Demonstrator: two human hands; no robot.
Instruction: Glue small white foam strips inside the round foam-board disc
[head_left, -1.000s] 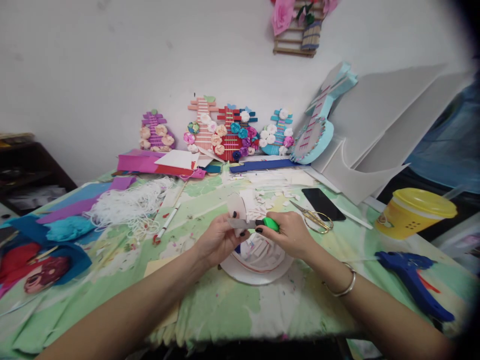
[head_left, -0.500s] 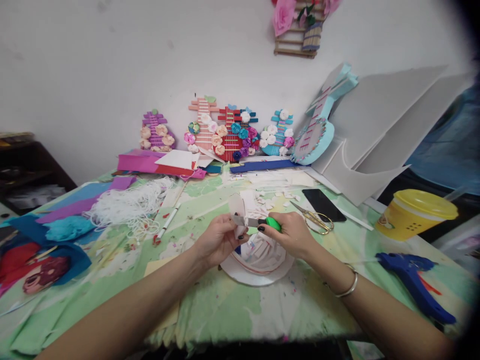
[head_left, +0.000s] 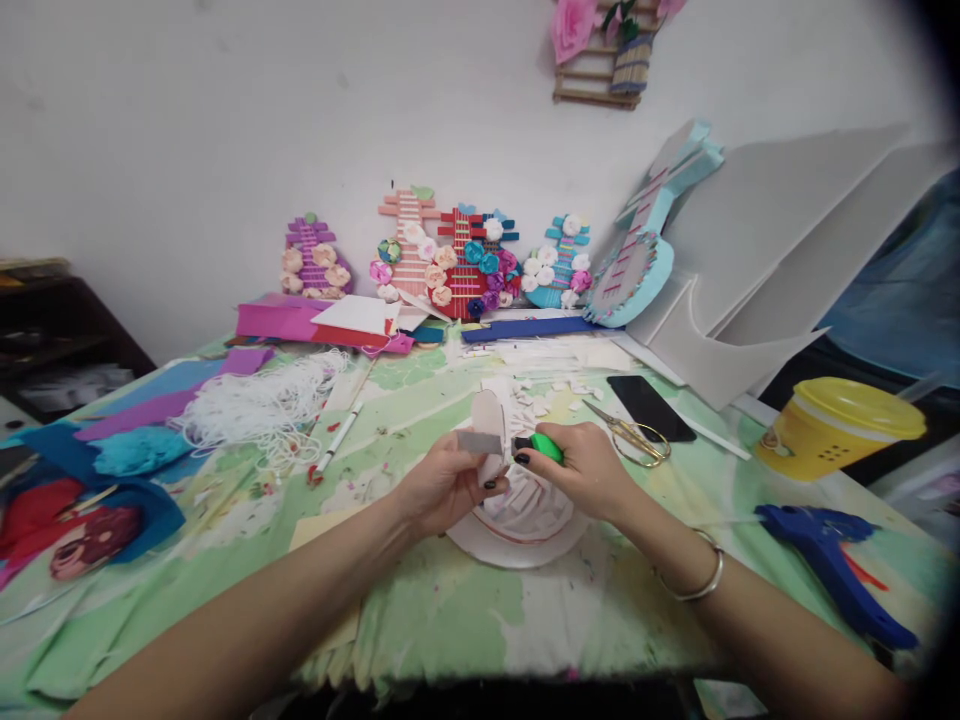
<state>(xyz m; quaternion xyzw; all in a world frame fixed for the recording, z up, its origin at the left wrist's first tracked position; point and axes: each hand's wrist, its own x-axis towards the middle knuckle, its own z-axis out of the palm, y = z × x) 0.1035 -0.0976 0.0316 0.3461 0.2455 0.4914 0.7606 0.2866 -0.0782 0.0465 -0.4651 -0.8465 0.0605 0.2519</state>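
Observation:
My left hand (head_left: pixel 442 485) pinches a small white foam piece (head_left: pixel 489 420) and holds it upright over a round white foam base (head_left: pixel 517 520) covered with white strips. A green-handled utility knife (head_left: pixel 525 445) is gripped in my right hand (head_left: pixel 581 465). Its grey blade (head_left: pixel 478 441) lies across the foam piece, pointing left. Both hands meet at the middle of the green-patterned table (head_left: pixel 450 610).
Gold scissors (head_left: pixel 626 432) and a black phone (head_left: pixel 649 407) lie right of my hands. A blue glue gun (head_left: pixel 832 570) and a yellow tub (head_left: pixel 836 425) sit further right. White string (head_left: pixel 262 410), coloured foam sheets (head_left: pixel 135 450), guitar-shaped crafts (head_left: pixel 457 265) and white boards (head_left: pixel 757 260) fill the back.
The knife blade has slid further left through the foam piece, and my left hand has shifted slightly up along it. The view has drifted a little.

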